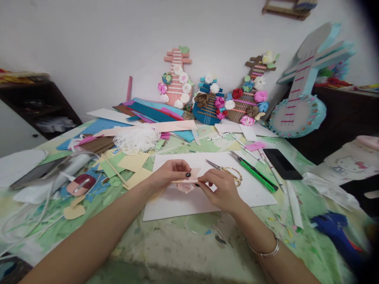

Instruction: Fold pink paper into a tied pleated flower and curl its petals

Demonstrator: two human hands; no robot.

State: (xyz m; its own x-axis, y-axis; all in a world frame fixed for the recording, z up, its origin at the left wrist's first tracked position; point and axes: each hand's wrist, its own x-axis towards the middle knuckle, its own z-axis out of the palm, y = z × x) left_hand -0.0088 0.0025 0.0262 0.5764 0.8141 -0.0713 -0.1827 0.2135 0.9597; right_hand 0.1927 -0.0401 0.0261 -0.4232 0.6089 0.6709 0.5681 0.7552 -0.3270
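Note:
A small piece of pale pink crepe paper (186,186) is pinched between both hands above a white sheet (168,211). My left hand (173,173) grips its left end, thumb and fingers pressed together. At the right end, my right hand (220,189) holds the paper between thumb and fingertips. The paper looks folded or rolled along its upper edge, with crumpled parts hanging below. Gold-handled scissors (237,176) lie just beyond my right hand. Beside them rests a green utility knife (257,175).
Paper-flower-decorated lute shapes lean on the wall, including a pink one (177,79). A tangle of white string (136,138) lies among coloured papers at the back left. On the right are a black phone (282,163) and a blue glue gun (334,232). A white cable (44,209) loops at left.

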